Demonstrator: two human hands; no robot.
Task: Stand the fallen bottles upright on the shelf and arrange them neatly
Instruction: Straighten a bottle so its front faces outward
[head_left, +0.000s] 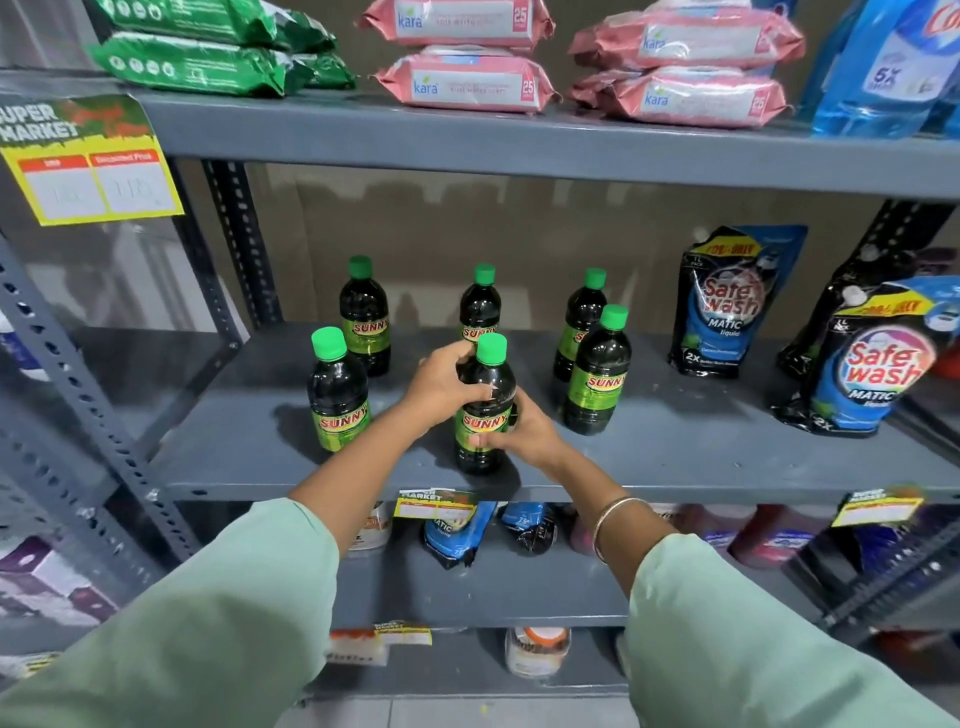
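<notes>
Several dark Sunny bottles with green caps stand upright on the grey middle shelf (675, 457). The front centre bottle (485, 415) is upright near the shelf's front edge. My left hand (447, 382) wraps its shoulder from the left, and my right hand (519, 428) grips its label from the right. Another bottle (337, 392) stands front left and one (597, 371) front right. Three more stand behind: back left (363, 312), back middle (480, 304), partly hidden by my hand, and back right (584, 317).
Two Safe Wash pouches (727, 306) (872, 364) lean at the shelf's right. The shelf above holds green packs (208, 57), pink Kara wipes (467, 78) and a blue bottle (883, 67). A yellow price tag (88, 161) hangs at left. Slotted uprights (67, 364) frame the left side.
</notes>
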